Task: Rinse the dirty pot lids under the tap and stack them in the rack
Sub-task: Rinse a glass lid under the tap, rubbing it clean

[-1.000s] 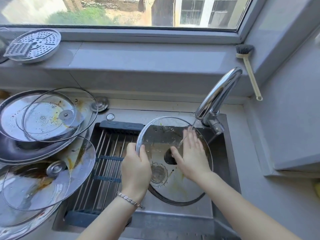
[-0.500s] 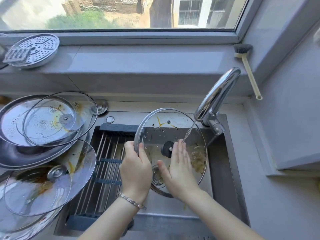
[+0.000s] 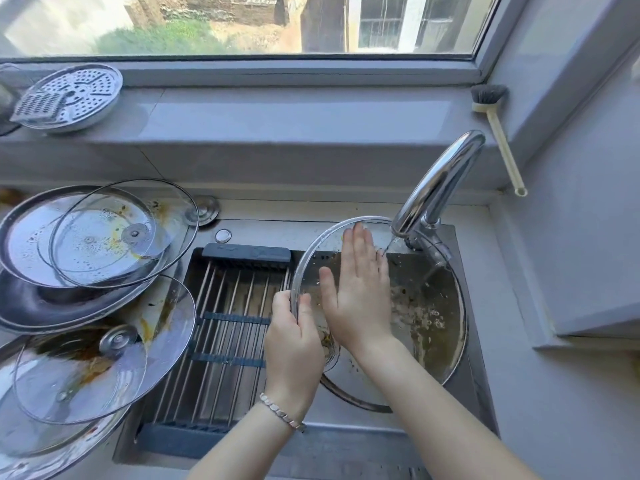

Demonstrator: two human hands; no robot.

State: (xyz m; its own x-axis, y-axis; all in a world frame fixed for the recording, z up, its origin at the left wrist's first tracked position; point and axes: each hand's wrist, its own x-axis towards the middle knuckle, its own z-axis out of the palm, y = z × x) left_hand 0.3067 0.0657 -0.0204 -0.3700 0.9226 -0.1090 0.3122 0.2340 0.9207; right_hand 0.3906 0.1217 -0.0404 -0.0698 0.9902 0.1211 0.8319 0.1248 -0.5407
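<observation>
Holding a greasy glass lid (image 3: 427,317) tilted over the sink (image 3: 479,375), just under the tap (image 3: 440,181) and its thin stream, so water runs down the glass and drains away. Gripping its left rim with the left hand (image 3: 294,344), fingers (image 3: 306,313) and thumb curled round the edge to steady it. Pressing the right hand (image 3: 356,299) flat on the glass, fingers straight and together, probably to rub residue loose. Working just beside the rack (image 3: 228,323) laid across the sink's left half, handy for stacking. With more stained lids (image 3: 104,237) piled on the worktop (image 3: 277,211) at the left, not yet rinsed.
</observation>
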